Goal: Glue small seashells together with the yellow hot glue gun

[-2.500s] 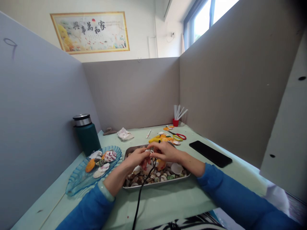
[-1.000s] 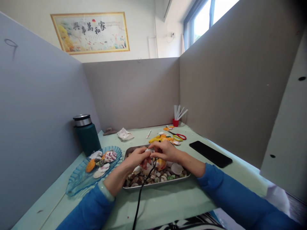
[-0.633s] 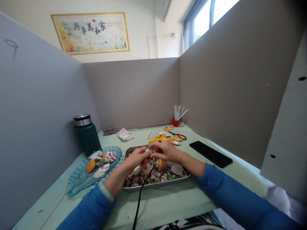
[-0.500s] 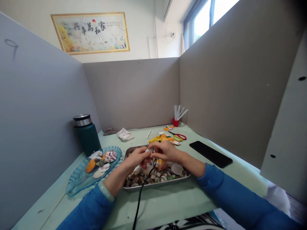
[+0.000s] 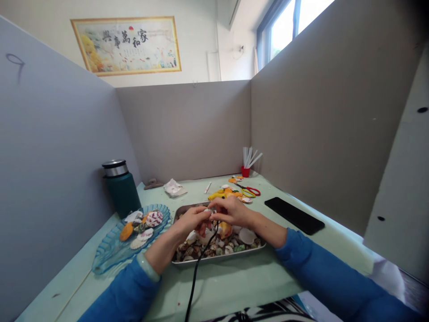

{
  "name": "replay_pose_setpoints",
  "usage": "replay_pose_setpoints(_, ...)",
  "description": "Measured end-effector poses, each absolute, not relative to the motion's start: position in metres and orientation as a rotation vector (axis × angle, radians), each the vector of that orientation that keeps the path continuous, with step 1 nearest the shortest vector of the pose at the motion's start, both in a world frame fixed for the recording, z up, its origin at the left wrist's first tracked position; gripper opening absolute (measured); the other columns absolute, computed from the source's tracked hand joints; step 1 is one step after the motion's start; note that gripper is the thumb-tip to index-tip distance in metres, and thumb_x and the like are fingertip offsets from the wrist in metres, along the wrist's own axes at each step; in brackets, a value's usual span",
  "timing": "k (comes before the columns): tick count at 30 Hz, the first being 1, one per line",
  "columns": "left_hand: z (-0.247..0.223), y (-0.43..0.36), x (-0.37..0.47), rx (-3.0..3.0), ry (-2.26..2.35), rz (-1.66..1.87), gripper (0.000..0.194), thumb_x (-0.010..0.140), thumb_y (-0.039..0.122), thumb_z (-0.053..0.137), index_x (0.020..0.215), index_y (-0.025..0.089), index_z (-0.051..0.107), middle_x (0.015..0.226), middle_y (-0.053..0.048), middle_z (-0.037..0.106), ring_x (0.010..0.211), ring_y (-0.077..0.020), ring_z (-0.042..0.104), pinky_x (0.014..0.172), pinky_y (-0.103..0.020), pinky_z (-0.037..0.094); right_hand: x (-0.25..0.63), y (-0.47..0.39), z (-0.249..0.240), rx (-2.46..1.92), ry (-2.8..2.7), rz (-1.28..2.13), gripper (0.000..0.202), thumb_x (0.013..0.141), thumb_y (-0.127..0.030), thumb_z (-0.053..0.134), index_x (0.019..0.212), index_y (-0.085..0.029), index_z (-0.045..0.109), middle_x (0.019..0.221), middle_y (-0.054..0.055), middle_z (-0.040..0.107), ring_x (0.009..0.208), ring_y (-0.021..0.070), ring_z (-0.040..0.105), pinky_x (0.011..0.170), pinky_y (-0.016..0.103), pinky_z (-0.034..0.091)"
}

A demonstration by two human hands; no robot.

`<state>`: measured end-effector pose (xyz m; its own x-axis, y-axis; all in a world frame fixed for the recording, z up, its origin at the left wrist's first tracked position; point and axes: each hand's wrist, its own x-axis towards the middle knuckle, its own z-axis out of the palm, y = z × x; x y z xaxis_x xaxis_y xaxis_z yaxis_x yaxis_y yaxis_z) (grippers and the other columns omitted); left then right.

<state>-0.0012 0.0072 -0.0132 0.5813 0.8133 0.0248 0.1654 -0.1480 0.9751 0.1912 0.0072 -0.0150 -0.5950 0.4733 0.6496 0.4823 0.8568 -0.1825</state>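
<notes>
Above the metal tray (image 5: 228,255), my left hand (image 5: 192,221) and my right hand (image 5: 234,211) meet, fingertips pinched together. Between them is a small whitish piece (image 5: 208,211) that looks like a shell; the fingers mostly cover it. Small shells (image 5: 217,248), mostly brown, white and greenish, fill the tray, along with a larger pale shell (image 5: 247,236). A black cord (image 5: 196,273) runs from the table's near edge up across the tray and goes out of sight behind my right hand. Just beyond my hands lies a yellow tool (image 5: 217,195), partly hidden.
To the left, a blue scalloped dish (image 5: 100,264) holds several shells, with a green bottle (image 5: 122,192) behind it. Scissors (image 5: 250,191), a red cup (image 5: 246,171) of white sticks and crumpled tissue (image 5: 174,188) lie farther back. A black phone-like slab (image 5: 295,215) rests right. Grey partitions enclose the table.
Hardly anything differs. Both hands stay in the same place over the tray, with only a slight shift of the fingers around the small piece.
</notes>
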Motion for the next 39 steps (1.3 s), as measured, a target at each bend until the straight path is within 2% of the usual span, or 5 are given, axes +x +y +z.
replay_pose_setpoints(15, -0.0074, 0.0044, 0.0002, 1.655, 0.867, 0.72, 0.024, 0.07, 0.039, 0.058, 0.074, 0.014, 0.056, 0.05, 0.004, 0.048, 0.036, -0.0066, 0.041, 0.043, -0.022, 0.04, 0.1908, 0.0078, -0.0159, -0.681, -2.331, -0.126, 0.031, 0.084, -0.042, 0.054, 0.099, -0.015, 0.058, 0.061, -0.001, 0.06, 0.053, 0.0095, 0.053, 0.052, 0.019, 0.034)
replay_pose_setpoints(24, -0.0047, 0.0004, 0.001, 1.718, 0.928, 0.807, 0.037, 0.075, 0.04, 0.055, 0.098, 0.012, 0.06, 0.045, 0.006, 0.045, 0.039, -0.0083, 0.041, 0.043, -0.021, 0.035, 0.1896, 0.0059, -0.0149, -0.645, -2.305, -0.189, 0.029, 0.086, -0.027, 0.052, 0.112, -0.016, 0.056, 0.067, 0.001, 0.064, 0.058, 0.0109, 0.056, 0.055, 0.019, 0.037)
replay_pose_setpoints(29, -0.0074, 0.003, -0.0003, 1.685, 0.881, 0.807, 0.037, 0.075, 0.036, 0.055, 0.103, 0.013, 0.058, 0.049, 0.005, 0.047, 0.042, -0.0086, 0.045, 0.045, -0.02, 0.034, 0.1897, 0.0107, -0.0193, -0.588, -2.288, -0.202, 0.03, 0.086, -0.016, 0.047, 0.115, -0.017, 0.056, 0.088, 0.006, 0.068, 0.07, 0.0125, 0.061, 0.062, 0.02, 0.043)
replay_pose_setpoints(35, -0.0065, 0.0019, -0.0016, 1.634, 0.844, 0.787, 0.041, 0.074, 0.04, 0.057, 0.106, 0.015, 0.056, 0.052, 0.003, 0.052, 0.045, -0.0109, 0.05, 0.049, -0.022, 0.039, 0.1895, 0.0121, -0.0194, -0.575, -2.288, -0.182, 0.029, 0.087, -0.015, 0.045, 0.113, -0.018, 0.057, 0.093, 0.007, 0.069, 0.076, 0.0137, 0.063, 0.066, 0.021, 0.045)
replay_pose_setpoints(39, -0.0052, 0.0009, -0.001, 1.629, 0.849, 0.803, 0.043, 0.075, 0.041, 0.057, 0.108, 0.014, 0.057, 0.051, 0.003, 0.053, 0.046, -0.0117, 0.051, 0.049, -0.023, 0.039, 0.1889, 0.0097, -0.0176, -0.59, -2.271, -0.177, 0.03, 0.087, -0.017, 0.045, 0.115, -0.018, 0.056, 0.09, 0.005, 0.068, 0.069, 0.0117, 0.061, 0.062, 0.02, 0.043)
